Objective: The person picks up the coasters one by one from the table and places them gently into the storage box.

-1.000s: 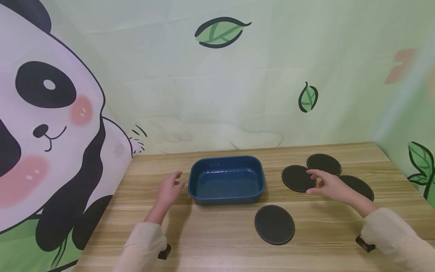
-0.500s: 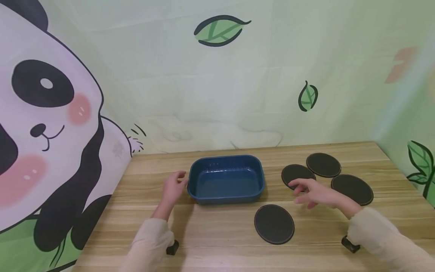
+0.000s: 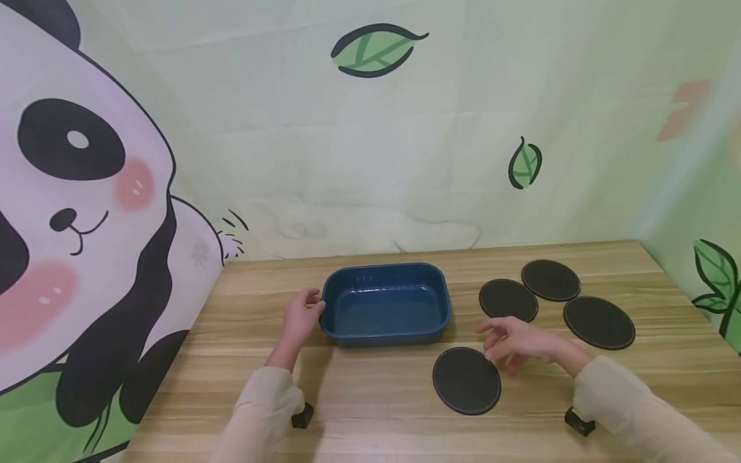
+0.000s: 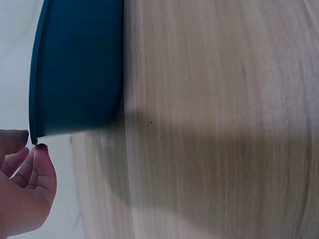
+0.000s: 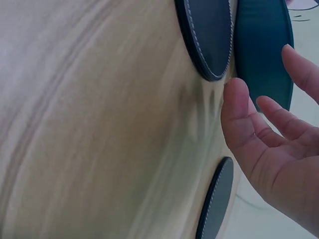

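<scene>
A blue rectangular basin (image 3: 384,312) stands on the wooden table. My left hand (image 3: 302,316) is at its left end; in the left wrist view the rim of the basin (image 4: 79,64) lies between the thumb and fingertips of that hand (image 4: 30,181), which pinch it. My right hand (image 3: 523,341) hovers with relaxed, slightly bent fingers just right of the nearest black round coaster (image 3: 466,381). Its fingers hold nothing. From the right wrist, this coaster (image 5: 207,35) shows pale edge stitching, a little apart from the fingertips.
More black coasters lie to the right of the basin: one behind my right hand (image 3: 508,299), one farther back (image 3: 550,280) and one at the right (image 3: 599,322). A printed cloth wall (image 3: 370,161) with a panda borders the table's back and left.
My right hand has come left and toward me, from the far coasters to the near one. My left hand has moved right onto the basin's rim. Basin and coasters stay put.
</scene>
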Available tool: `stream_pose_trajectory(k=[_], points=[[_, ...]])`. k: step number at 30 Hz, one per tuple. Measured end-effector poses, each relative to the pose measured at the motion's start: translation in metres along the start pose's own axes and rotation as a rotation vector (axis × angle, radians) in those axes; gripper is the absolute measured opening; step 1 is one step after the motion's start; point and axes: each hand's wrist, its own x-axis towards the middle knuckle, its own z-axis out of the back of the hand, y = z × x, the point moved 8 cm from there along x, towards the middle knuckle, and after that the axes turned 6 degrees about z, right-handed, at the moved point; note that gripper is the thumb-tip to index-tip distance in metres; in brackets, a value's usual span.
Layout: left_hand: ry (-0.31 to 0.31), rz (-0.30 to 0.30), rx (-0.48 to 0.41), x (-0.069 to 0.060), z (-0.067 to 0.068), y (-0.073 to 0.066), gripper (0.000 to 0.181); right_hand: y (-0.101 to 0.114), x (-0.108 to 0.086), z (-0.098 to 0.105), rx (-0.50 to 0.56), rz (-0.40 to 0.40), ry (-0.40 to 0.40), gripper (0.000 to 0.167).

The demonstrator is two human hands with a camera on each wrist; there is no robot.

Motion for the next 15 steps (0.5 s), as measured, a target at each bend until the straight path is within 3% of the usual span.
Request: stream_pose_trajectory(k=[8,15], points=[[0.038,0.094,-0.104,0.001,-0.002,0.007,0.031,-0.006,0.006,-0.007,-0.045,-0.009,-0.004,0.051],[0.113,0.161,-0.181,0.003,-0.005,0.012,0.034,-0.005,0.014,-0.012,-0.166,0.074,-0.017,0.04]])
